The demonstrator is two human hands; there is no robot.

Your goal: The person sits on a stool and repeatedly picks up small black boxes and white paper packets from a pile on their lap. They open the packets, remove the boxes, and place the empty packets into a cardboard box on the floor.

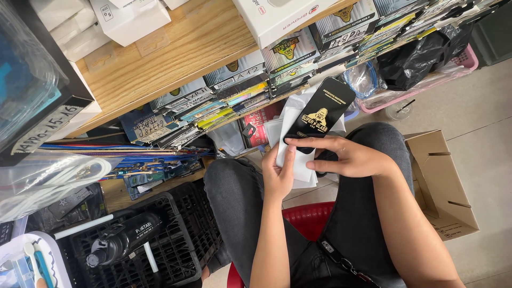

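My left hand (278,173) grips a stack of flat white sleeves (292,125) from below, thumb along their edge. On top of the stack lies a slim black packet with a gold emblem (321,109), tilted up to the right. My right hand (348,156) pinches the lower end of that black packet between thumb and fingers. Both hands hover above my lap in dark grey jeans (240,197), just in front of a wooden shelf (176,48).
Rows of flat packets (240,85) stand on edge along the shelf front. White boxes (130,18) sit on top. A black crate (160,234) with a dark bottle is at lower left, a pink basket (453,69) at upper right, an open cardboard box (442,181) on the floor right. I sit on a red stool (306,218).
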